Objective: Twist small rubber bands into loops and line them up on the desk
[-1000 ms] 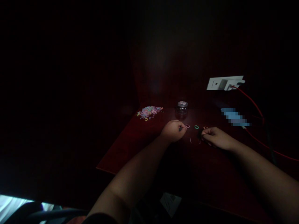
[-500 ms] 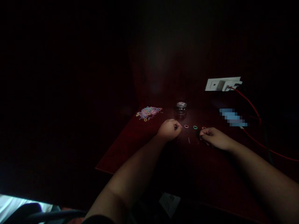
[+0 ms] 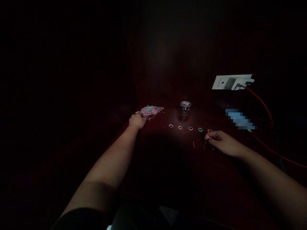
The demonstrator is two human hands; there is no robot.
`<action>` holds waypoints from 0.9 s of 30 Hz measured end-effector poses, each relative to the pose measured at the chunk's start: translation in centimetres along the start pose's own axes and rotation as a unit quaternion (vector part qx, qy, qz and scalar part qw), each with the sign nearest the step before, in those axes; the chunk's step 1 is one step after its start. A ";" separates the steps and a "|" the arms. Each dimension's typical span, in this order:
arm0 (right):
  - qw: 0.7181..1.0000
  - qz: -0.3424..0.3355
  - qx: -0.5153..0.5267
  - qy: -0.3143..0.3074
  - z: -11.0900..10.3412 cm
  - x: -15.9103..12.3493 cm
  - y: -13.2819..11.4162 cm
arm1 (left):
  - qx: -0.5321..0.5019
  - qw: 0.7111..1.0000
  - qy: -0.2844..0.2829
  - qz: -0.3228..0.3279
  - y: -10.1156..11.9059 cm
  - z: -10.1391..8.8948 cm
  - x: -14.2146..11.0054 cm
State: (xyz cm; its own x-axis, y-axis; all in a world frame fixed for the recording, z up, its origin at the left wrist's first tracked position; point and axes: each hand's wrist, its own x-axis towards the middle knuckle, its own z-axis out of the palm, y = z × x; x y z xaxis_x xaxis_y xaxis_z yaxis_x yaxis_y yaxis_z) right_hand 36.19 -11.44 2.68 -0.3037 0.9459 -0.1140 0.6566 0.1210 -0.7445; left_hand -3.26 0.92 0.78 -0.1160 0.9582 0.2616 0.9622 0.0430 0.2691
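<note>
On a dark table (image 3: 153, 143), the left hand (image 3: 137, 122), its grip unclear, reaches a pile of bands (image 3: 153, 111), likely light, stretchy and best pinched by the rim, while the right hand (image 3: 223, 142), fingers curled closed, contents hidden, sits beside a spaced row (image 3: 200, 131).

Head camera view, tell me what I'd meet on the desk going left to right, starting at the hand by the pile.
Left hand, blue ring, yellow ring, pink ring, green ring, right hand.
</note>
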 end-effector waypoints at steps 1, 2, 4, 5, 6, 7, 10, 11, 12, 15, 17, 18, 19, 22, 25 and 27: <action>1.000 -0.001 0.002 -0.001 0.0 0.0 0.1 | -0.002 1.000 0.008 0.005 -0.1 0.0 0.2; 1.000 -0.002 0.004 -0.001 0.0 0.0 0.1 | -0.003 1.000 0.020 0.011 -0.2 0.0 0.5; 1.000 -0.001 0.011 -0.001 0.0 0.0 0.2 | -0.011 0.998 0.059 0.023 -0.4 -0.1 1.1; 1.000 0.000 0.015 -0.001 0.0 0.0 0.2 | -0.017 0.996 0.083 0.026 -0.5 -0.1 1.4; 1.000 0.001 0.018 -0.003 0.0 0.0 0.2 | -0.022 0.994 0.105 0.027 -0.6 -0.1 1.8; 1.000 0.004 0.021 -0.004 0.0 0.0 0.1 | -0.028 0.991 0.126 0.032 -0.6 -0.1 2.2; 0.999 0.020 0.028 -0.003 0.0 -0.1 0.0 | -0.041 0.988 0.133 0.068 -0.5 0.3 3.4; 0.999 0.029 0.033 -0.002 0.0 -0.1 -0.1 | -0.042 0.989 0.118 0.083 -0.5 0.4 3.8; 0.999 0.037 0.040 0.003 0.0 -0.1 -0.1 | -0.042 0.989 0.102 0.094 -0.4 0.6 4.1; 0.998 0.043 0.041 0.005 -0.1 -0.1 -0.4 | -0.036 0.993 0.060 0.090 -0.5 1.1 4.9; 0.998 0.038 0.052 0.006 -0.1 -0.1 -0.4 | -0.040 0.995 0.047 0.081 -0.6 1.5 5.3; 0.998 0.038 0.057 0.009 -0.2 -0.1 -0.5 | -0.042 0.995 0.047 0.082 -0.7 1.6 5.4; 0.997 0.041 0.059 0.005 -0.2 -0.1 -0.5 | -0.044 0.995 0.046 0.081 -0.8 1.6 5.5; 0.997 0.044 0.061 0.003 -0.3 -0.1 -0.4 | -0.046 0.995 0.046 0.079 -0.9 1.7 5.5; 0.996 0.054 0.071 0.012 -0.4 -0.1 -0.3 | -0.046 0.994 0.052 0.080 -0.8 1.5 5.4; 0.995 0.068 0.075 0.024 -0.5 -0.1 -0.3 | -0.049 0.994 0.054 0.077 -0.7 1.4 5.3</action>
State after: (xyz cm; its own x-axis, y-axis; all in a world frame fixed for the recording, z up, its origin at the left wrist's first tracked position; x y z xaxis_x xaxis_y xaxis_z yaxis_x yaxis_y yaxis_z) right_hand 36.37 -11.46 3.27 -0.1842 0.9640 -0.1919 0.5776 -0.0519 -0.8147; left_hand -4.20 6.36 0.74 0.0007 0.9148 0.4040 0.9423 -0.1358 0.3059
